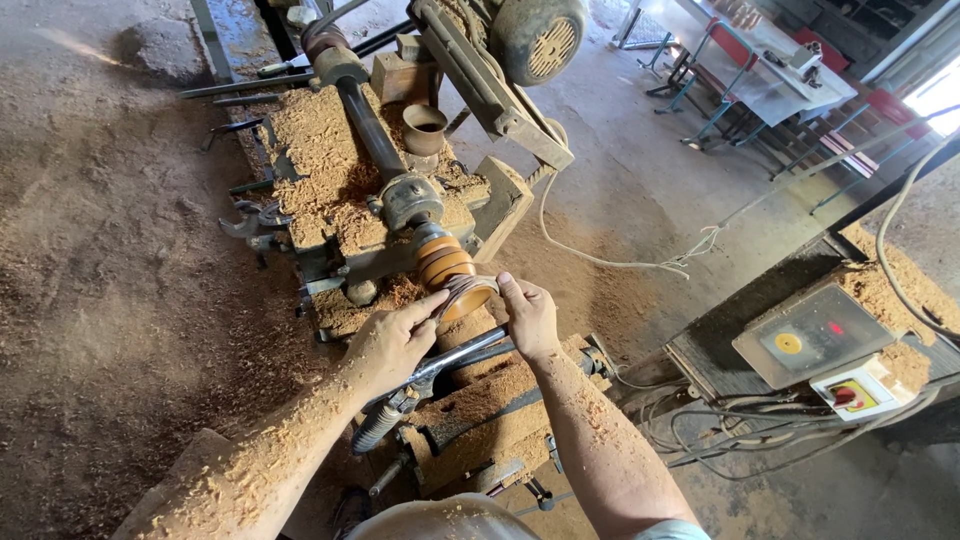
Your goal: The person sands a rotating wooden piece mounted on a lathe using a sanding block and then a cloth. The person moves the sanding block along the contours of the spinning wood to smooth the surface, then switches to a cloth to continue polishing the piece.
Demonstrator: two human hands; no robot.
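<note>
Head view, looking down over my forearms at the wood lathe (400,215). Both arms are dusted with sawdust.

Left hand (392,342): fingers curled narrow, thumb and forefinger pinched toward the near edge of the turned wooden piece (452,278) mounted on the lathe. Fingertips touch a thin strip (455,290) at its rim; I cannot tell what the strip is made of.

Right hand (528,315): also nearly closed, thumb and forefinger pinching the other end of the same strip, just beside the rim on the right. The two hands sit close together, either side of the workpiece.

Workpiece: orange-brown, round, ringed with grooves, fixed at the near end of the spindle, directly ahead of my knuckles.

Below the hands a metal bar (462,358) crosses under both wrists. Shavings lie heaped on the lathe bed. A small wooden cup (424,128) stands farther back. Grey control box (812,335) sits well apart, to my right.
</note>
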